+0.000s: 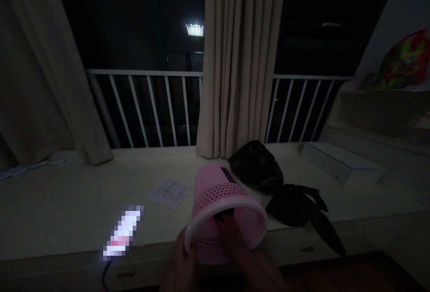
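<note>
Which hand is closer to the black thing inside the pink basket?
The right hand. It reaches inside the pink basket, with its fingers right at the black thing. The left hand is farther away, at the basket's left rim.

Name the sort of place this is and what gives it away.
Probably a room in a home or dormitory at night: beige curtains hang before dark windows, a white railing runs behind them, and drawers sit under the pale ledge.
</note>
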The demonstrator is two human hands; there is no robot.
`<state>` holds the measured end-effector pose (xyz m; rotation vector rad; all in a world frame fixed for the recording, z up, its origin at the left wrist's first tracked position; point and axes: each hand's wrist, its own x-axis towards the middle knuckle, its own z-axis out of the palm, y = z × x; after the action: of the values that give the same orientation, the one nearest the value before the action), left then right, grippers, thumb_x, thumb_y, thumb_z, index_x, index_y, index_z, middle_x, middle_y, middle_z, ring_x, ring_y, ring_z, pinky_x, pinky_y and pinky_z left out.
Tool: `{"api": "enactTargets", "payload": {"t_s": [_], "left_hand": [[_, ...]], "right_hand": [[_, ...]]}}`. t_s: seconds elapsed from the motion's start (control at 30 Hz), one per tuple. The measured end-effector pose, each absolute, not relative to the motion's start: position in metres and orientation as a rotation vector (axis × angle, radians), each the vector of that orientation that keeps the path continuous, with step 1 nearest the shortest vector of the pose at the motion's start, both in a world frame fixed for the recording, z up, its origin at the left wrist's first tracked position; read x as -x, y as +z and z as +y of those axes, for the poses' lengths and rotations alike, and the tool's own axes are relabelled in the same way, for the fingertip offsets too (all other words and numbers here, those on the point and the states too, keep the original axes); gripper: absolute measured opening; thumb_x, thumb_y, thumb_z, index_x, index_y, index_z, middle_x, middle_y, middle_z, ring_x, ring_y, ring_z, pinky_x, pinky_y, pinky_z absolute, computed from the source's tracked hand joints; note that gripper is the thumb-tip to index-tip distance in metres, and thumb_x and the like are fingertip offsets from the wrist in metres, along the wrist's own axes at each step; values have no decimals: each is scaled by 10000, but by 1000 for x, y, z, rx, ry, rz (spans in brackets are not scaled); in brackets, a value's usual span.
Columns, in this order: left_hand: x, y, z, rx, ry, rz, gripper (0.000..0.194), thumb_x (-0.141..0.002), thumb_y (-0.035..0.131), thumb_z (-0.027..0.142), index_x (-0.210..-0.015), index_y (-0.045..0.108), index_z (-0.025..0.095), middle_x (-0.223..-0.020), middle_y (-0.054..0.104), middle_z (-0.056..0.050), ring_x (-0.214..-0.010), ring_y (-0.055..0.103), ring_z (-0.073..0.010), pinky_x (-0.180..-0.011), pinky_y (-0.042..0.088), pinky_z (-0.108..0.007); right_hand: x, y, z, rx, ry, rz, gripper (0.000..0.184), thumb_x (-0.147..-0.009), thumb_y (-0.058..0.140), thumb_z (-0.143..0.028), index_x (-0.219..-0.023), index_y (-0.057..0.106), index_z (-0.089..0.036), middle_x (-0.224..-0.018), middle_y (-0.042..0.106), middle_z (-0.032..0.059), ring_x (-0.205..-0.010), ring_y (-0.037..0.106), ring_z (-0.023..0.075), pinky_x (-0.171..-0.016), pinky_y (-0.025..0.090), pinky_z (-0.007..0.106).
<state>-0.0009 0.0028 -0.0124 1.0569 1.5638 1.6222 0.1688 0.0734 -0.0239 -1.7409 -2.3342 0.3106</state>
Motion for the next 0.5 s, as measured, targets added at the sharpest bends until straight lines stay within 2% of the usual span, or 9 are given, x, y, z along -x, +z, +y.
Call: {"api": "enactTargets", "payload": {"t_s": [0.13, 0.5], "left_hand": [[1, -13, 4, -1034, 1619, 1510, 617, -657, 620, 605, -1073, 615, 149, -1078, 672, -143, -1040, 614, -319, -855, 506, -390], [-1, -3, -2, -1029, 1554, 1538, 617, -703, 593, 620, -1093, 617, 142, -997, 689, -123, -959, 637, -303, -814, 510, -377]], "right_hand": [[-169, -19, 72, 1748, 314, -2332, 298, -924, 460, -223, -1187, 567, -133, -1215, 535, 96, -1153, 488, 192, -1026, 374, 446], [-169, -19, 70, 1773, 357, -2310, 292, -907, 489, -206, -1175, 572, -126, -1215, 535, 97, -1174, 479, 202, -1024, 380, 454]]}}
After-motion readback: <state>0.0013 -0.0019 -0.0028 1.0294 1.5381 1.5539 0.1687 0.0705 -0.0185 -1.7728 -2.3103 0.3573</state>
